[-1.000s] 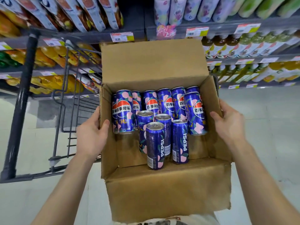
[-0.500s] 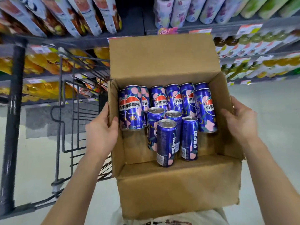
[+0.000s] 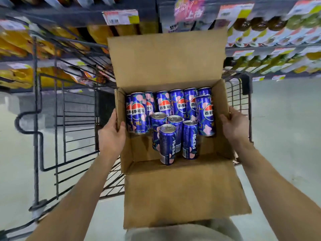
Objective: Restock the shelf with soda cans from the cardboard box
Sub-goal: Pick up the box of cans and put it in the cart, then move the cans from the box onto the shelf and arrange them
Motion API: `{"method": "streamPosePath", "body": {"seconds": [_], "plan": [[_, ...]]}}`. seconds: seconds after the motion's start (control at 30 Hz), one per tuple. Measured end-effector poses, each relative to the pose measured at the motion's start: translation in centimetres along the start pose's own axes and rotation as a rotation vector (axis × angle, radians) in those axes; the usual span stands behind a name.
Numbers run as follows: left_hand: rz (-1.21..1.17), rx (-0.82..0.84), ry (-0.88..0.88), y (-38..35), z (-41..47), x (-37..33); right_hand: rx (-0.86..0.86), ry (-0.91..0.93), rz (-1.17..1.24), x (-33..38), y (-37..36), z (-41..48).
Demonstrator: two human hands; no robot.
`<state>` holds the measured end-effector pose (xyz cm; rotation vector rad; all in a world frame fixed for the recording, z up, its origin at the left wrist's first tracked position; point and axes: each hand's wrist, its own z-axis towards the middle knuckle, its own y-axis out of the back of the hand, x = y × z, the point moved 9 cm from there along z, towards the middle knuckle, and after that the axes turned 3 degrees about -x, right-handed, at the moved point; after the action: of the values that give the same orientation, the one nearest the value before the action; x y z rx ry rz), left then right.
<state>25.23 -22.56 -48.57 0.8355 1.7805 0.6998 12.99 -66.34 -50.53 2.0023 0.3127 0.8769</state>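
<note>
Hands grip opposite walls of the cardboard box (image 3: 180, 188): left hand (image 3: 111, 136) clamps one wall, right hand (image 3: 235, 126) the other. Soda cans (image 3: 167, 143) stand upright inside (none shelved yet). Keeping the box level over the wire cart (image 3: 57, 136) should stop them toppling.

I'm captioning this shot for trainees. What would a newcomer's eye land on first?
First the open brown cardboard box in the middle, held at its sides by the left hand and right hand. Inside it stand slim blue Pepsi cans with pink peach print, crowded toward the far wall. Behind and left sits a black wire shopping cart, under blurred drink shelves.
</note>
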Motion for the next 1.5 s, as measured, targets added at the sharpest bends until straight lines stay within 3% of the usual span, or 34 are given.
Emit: {"method": "streamPosePath", "body": {"seconds": [0.23,0.57,0.73,0.9,0.97,1.03,1.07,1.13,1.2,1.27,1.4,1.5], "plan": [[0.052,0.016,0.010,-6.4,1.8,3.9,0.057,-0.085,0.024,-4.0,-6.6,2.1],[0.059,0.014,0.108,-15.4,4.4,9.5,-0.025,-0.124,0.069,-8.3,-12.4,3.6],[0.073,-0.033,0.088,-17.0,5.0,11.3,-0.038,-0.042,0.003,-8.2,-12.6,3.7],[0.036,0.032,0.178,-16.5,4.1,10.3,0.028,-0.166,-0.008,-8.8,-12.7,4.0],[0.011,-0.077,0.227,-14.5,2.6,8.6,-0.085,-0.152,-0.018,-7.3,-11.0,3.6],[-0.039,-0.169,0.157,-12.9,0.8,5.7,-0.217,-0.006,-0.040,-3.9,-9.2,2.8],[-0.055,-0.120,0.114,-13.3,0.0,4.3,-0.184,0.041,-0.007,-2.2,-9.5,2.5],[-0.044,0.099,0.090,-15.9,-1.6,2.5,0.080,0.093,0.054,1.1,-12.6,1.7],[0.031,0.263,0.101,-18.6,-2.8,1.9,0.348,0.217,-0.063,3.7,-16.7,0.1],[0.113,0.332,0.123,-20.6,-3.4,2.0,0.442,0.351,-0.269,5.3,-19.5,-0.6],[0.187,0.339,0.145,-22.7,-3.5,2.4,0.675,0.210,-0.602,4.1,-23.3,0.5],[0.143,0.371,0.190,-23.9,-3.9,2.6,0.802,0.140,-0.615,2.9,-24.9,0.6]]}}
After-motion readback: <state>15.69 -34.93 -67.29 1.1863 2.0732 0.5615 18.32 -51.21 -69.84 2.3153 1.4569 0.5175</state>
